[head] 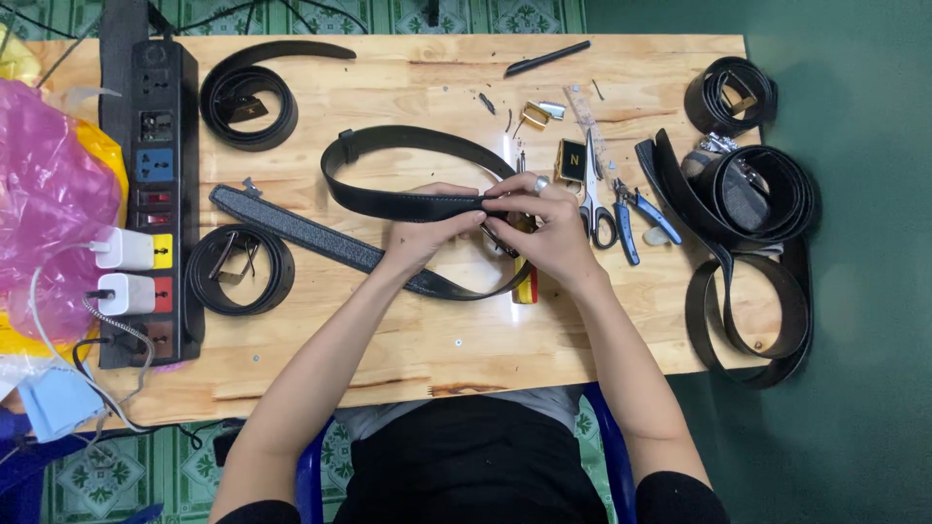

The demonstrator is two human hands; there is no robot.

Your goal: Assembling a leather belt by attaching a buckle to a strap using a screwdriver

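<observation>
A black leather belt (388, 199) lies in a loop at the middle of the wooden table (388, 340). My left hand (427, 233) grips the belt's strap just left of its end. My right hand (544, 218) pinches the belt's end, fingers closed around it, with a ring on one finger. Something small and metallic sits under my right hand, mostly hidden. A yellow and red object (525, 286) pokes out below that hand.
Scissors (594, 199), blue-handled pliers (631, 213), gold buckles (540, 114), a black pen (547, 58) and a ruler (585, 109) lie at right. Coiled belts sit at far right (752, 194) and at left (238, 267). A grey textured belt (291, 228), power strip (155, 194) and pink bag (44, 194) are at left.
</observation>
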